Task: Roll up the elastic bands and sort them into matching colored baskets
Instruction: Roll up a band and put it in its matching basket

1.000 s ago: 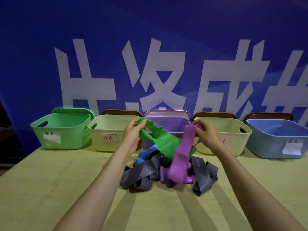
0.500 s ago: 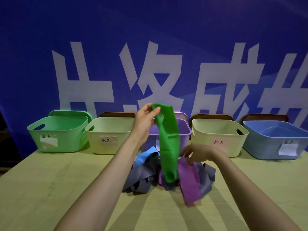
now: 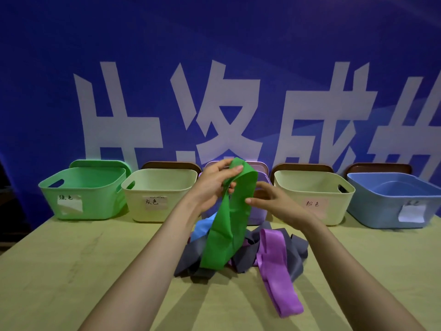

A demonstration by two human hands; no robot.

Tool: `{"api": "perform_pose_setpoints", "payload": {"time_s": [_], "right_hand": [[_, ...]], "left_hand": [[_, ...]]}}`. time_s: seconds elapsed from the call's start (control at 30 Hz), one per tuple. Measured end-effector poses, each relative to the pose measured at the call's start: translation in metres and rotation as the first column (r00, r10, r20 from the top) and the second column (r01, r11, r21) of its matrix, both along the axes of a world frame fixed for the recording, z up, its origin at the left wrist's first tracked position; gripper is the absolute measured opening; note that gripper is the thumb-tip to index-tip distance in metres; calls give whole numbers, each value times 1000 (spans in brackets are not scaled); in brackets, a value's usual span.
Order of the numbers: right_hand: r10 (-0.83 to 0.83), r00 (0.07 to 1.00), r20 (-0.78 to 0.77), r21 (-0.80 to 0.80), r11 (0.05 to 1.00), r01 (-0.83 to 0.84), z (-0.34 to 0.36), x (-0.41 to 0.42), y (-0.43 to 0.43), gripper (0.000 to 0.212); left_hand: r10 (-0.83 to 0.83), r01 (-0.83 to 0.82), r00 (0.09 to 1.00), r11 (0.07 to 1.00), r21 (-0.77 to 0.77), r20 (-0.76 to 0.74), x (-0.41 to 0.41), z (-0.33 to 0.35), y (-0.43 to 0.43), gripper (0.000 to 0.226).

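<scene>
The green basket point(image 3: 83, 187) stands far left on the bench point(image 3: 71, 271). The left hand point(image 3: 214, 182) pinches the top of the green band point(image 3: 229, 220), which hangs limp onto the pile of bands point(image 3: 294, 255). The right hand point(image 3: 274, 201), fingers loosely extended, touches its edge. The band is probably light, soft and stretchy; grip the flattened top end to start the roll.

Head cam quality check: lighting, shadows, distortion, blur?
Head view: dim, bluish light, no glare; shadows fan across the table toward the camera from the band pile; wide-angle stretches the forearms; green band, left hand and right hand look sharp.
</scene>
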State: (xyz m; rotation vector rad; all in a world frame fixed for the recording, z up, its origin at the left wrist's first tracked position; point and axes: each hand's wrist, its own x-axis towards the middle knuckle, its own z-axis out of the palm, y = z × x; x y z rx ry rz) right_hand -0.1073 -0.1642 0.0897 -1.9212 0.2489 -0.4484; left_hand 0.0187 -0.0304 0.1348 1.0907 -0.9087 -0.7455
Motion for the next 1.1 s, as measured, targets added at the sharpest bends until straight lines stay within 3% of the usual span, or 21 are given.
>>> {"api": "perform_pose_setpoints", "payload": {"time_s": [0.07,0.17,0.23,0.3,0.4,0.47,0.53,0.6,0.67,0.8,0.9,1.0,1.1], "right_hand": [[-11,1000,26,-8,1000,11,-6,3,2,5],[-89,988,130,258,965,53,1,0,1,16],[-164,968,189,450,891,63,12,-4,-5,19],[-211,954,213,561,826,58,21,-7,-11,19],[-202,965,170,476,874,98,26,-13,-17,16],[-182,975,128,356,926,126,28,-15,-14,14],[-197,976,91,277,947,165,30,-14,-11,14],[-233,970,71,245,947,210,31,-14,-11,14],[-268,961,64,255,936,244,31,-15,-14,12],[-277,960,47,303,920,251,37,-18,-13,7],[-232,971,57,316,927,203,41,-18,-7,7],[-164,981,104,345,931,119,43,-21,-3,12],[-63,988,138,366,931,8,47,-23,4,23]], "left_hand": [[-23,22,999,999,26,43,2,0,6,25],[54,-109,964,973,202,259,15,-7,17,55],[126,-233,921,937,260,370,26,-16,22,53],[205,-296,916,926,236,346,35,-27,25,37],[202,-344,875,899,270,440,45,-44,27,17],[153,-299,898,901,314,413,46,-50,28,15],[109,-166,977,928,334,183,43,-52,31,10],[58,-39,997,956,291,-56,42,-51,33,11],[43,-13,995,953,302,-93,42,-51,34,13],[1,-36,997,884,466,74,41,-59,34,20],[52,-189,966,815,548,255,45,-69,30,28],[80,-303,911,795,525,405,45,-76,24,27],[158,-337,881,870,359,446,33,-69,19,17]]}}
